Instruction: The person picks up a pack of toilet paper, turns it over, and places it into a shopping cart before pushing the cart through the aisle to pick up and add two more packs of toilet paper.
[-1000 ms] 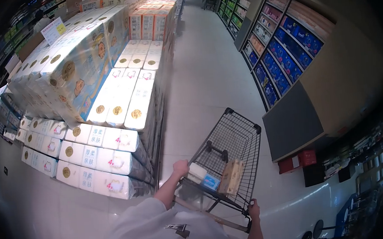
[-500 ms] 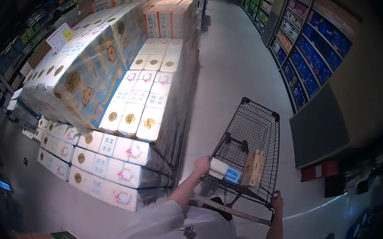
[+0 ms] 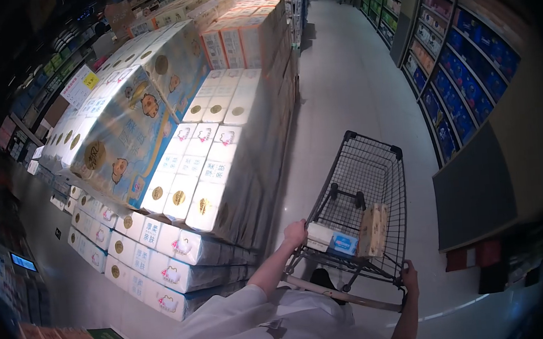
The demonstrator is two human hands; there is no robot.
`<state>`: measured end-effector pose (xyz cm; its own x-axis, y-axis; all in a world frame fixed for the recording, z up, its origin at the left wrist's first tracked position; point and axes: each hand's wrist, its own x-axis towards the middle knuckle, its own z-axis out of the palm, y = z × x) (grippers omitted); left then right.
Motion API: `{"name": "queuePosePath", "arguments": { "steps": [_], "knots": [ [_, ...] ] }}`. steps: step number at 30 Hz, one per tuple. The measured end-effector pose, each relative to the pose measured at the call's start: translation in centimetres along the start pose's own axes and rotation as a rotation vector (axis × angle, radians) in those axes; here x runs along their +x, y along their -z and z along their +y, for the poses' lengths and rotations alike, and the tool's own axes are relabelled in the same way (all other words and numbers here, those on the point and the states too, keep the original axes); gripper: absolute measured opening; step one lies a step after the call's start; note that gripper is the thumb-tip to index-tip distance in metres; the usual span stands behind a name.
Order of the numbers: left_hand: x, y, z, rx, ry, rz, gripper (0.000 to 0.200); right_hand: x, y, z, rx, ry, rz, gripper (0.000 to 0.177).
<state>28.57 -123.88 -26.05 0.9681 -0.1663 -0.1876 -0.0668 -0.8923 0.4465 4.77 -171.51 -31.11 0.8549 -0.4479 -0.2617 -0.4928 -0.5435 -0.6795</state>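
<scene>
A dark wire shopping cart stands in front of me, its pale push handle close to my body. My left hand is closed around the cart's rear left upper corner. On the opposite rear corner, my right hand grips the frame, its fingers partly hidden. Inside the cart, near the handle end, lie a white pack, a blue-and-white pack and a tan-brown pack standing on its side.
To my left rises a big pallet stack of wrapped tissue packs with a price sign. A shelf of blue packs lines the right, with a dark panel nearer. The grey aisle floor runs ahead between them.
The cart, both hands and the aisle sit slightly further right in view. The tissue stack looks nearer and lower. Both hands keep their hold on the cart.
</scene>
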Motion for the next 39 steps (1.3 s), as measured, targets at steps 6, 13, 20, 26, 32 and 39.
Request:
{"name": "queuePosePath", "arguments": {
  "steps": [6, 13, 20, 26, 32, 39],
  "knots": [
    [5.4, 0.8, 1.6, 0.125, -0.044, 0.024, 0.025, 6.2, 1.1, -3.1, -0.07, 0.048, 0.018, 0.03],
    [10.3, 2.4, 2.7, 0.206, -0.003, -0.116, 0.031, 13.2, 2.0, -6.2, -0.293, 0.023, -0.006, 0.033],
    [10.3, 4.8, 4.8, 0.216, 0.072, -0.085, 0.03, 17.4, 4.0, -12.5, -0.344, -0.028, 0.063, 0.037],
    [14.6, 5.9, 4.9, 0.225, 0.073, -0.16, 0.026, 21.9, 5.0, -15.2, -0.392, -0.005, -0.018, 0.038],
    [19.8, 6.5, 3.5, 0.265, 0.129, -0.15, 0.03, 26.6, 3.9, -18.0, -0.41, 0.083, -0.033, 0.035],
    [26.5, 8.6, 2.9, 0.186, 0.202, -0.143, 0.036, 31.7, 2.7, -22.0, -0.409, 0.129, 0.019, 0.034]
  ]
}}
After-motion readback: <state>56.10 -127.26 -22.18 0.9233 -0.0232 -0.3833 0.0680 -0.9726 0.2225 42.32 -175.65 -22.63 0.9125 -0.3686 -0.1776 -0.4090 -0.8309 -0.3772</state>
